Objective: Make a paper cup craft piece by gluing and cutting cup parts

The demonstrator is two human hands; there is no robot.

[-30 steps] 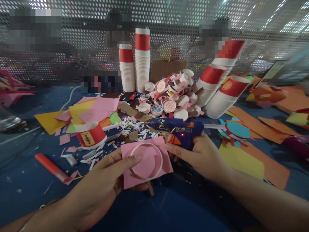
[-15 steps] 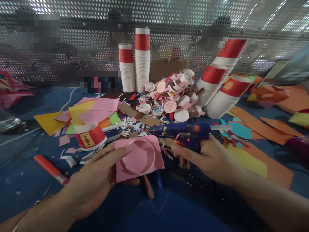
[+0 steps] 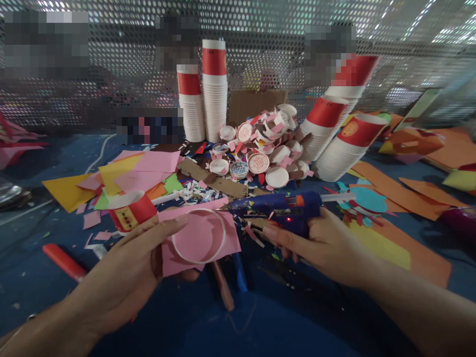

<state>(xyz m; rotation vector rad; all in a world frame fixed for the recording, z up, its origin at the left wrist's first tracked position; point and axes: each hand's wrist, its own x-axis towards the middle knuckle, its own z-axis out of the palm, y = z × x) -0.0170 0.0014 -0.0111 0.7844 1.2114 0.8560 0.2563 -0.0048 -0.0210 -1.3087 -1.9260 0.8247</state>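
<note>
My left hand [image 3: 128, 258] in a pinch on pink paper [image 3: 200, 234] and white ring [image 3: 224, 234], right hand [image 3: 320, 243] around blue glue gun [image 3: 280, 206].

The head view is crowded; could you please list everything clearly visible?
pink paper: one, pink, lower centre
ring: one, white, on pink paper
glue gun: one, blue, centre
cup stacks: five, red-white, rear
small discs: many, mostly white, centre
loose cup: one, red-white, left
red item: one, red, lower left
coloured sheets: several, mixed, sides
turquoise disc: one, turquoise, right
scraps: many, mixed, centre
screen: one, grey, back
table: one, blue, beneath
left hand: one, bare, on pink paper
right hand: one, bare, on glue gun
</note>
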